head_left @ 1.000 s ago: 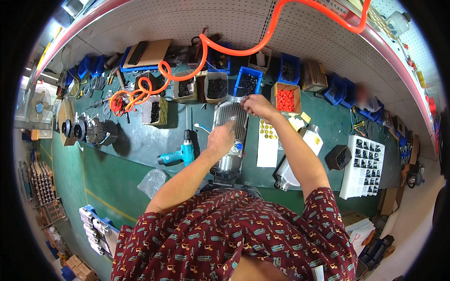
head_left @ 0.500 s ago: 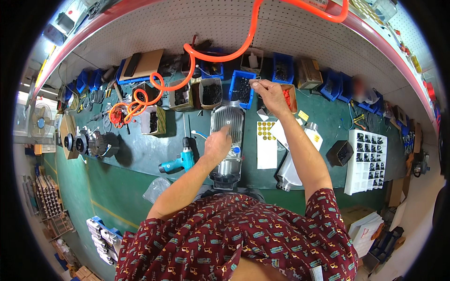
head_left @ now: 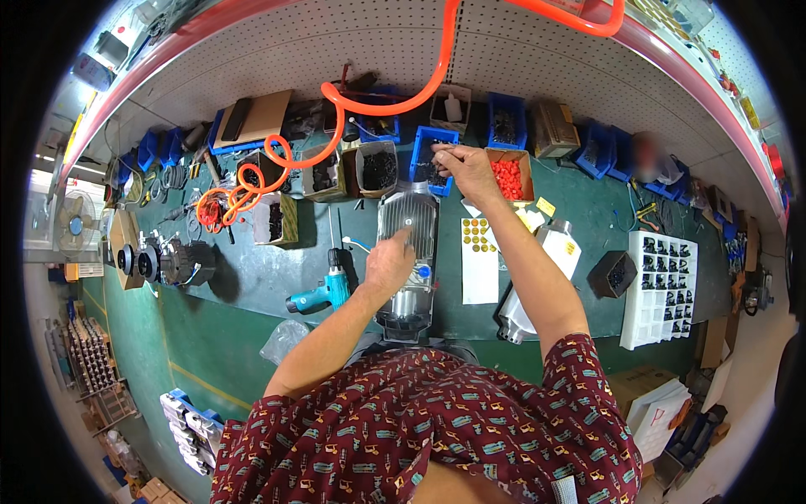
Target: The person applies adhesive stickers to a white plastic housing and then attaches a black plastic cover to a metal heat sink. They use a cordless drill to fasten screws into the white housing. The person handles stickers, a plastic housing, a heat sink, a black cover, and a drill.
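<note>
A long finned metal housing [head_left: 407, 214] lies on the bench right in front of me. My left hand [head_left: 390, 262] is over its middle, with the index finger stretched toward the fins; the other fingers are partly hidden. At the far end of the housing is a blue bin [head_left: 454, 137] of small dark parts. My right hand [head_left: 470, 174] is above that bin's right side with fingertips pinched together. What they hold, if anything, is too small to make out. A teal power screwdriver [head_left: 323, 292] lies left of the housing.
Right of the housing are a sheet of round gold stickers [head_left: 479, 277], a second metal housing [head_left: 550, 260], a box of red parts [head_left: 508, 176] and a white tray [head_left: 635, 319]. An orange coiled hose [head_left: 395, 107] hangs across the back. A motor [head_left: 189, 260] stands at left.
My right hand has shifted left and slightly nearer, uncovering more of the red parts. The left hand stays on the housing.
</note>
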Available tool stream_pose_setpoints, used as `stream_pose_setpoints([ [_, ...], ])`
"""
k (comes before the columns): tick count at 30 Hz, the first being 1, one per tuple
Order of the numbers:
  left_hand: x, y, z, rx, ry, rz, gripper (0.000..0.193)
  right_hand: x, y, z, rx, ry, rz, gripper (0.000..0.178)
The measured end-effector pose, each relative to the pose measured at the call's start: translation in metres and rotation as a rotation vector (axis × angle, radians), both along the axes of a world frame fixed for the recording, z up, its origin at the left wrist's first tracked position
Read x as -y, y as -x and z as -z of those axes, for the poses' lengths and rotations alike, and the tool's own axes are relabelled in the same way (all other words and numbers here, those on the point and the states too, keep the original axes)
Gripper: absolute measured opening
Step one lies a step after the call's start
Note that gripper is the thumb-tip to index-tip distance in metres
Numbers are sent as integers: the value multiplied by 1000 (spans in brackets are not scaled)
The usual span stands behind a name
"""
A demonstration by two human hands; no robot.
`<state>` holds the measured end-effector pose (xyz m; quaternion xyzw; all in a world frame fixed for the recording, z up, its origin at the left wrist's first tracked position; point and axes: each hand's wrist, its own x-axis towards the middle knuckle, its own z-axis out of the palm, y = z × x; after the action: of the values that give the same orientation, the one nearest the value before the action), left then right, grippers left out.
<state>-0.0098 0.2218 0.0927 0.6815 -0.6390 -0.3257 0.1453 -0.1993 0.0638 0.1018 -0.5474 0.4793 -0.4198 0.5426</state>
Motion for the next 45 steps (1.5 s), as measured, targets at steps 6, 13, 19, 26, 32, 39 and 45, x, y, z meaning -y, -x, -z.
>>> stream_pose_setpoints([
  [6, -1, -1, -4, 5, -30, -6, 49, -5, -16, -6, -45, -78, -44, 29],
  [13, 0, 0, -3, -11, -40, -11, 49, 0, -19, -8, 122, -200, 53, 28],
  [19, 0, 0, -1, -1, -30, 10, 46, 1, -25, 0, 106, -219, 27, 27],
  [26, 0, -1, -6, 0, -42, 17, 47, -6, -31, -14, 106, -190, -25, 28],
  [32, 0, -1, -3, 7, -39, -2, 48, -3, -32, -13, 54, -103, -162, 29],
  [39, -1, -2, 3, -8, -22, 1, 47, 1, -34, -14, 90, -82, -295, 22],
  [45, 0, -2, 2, -2, -26, 1, 47, -8, -30, 1, -383, 227, -318, 20],
])
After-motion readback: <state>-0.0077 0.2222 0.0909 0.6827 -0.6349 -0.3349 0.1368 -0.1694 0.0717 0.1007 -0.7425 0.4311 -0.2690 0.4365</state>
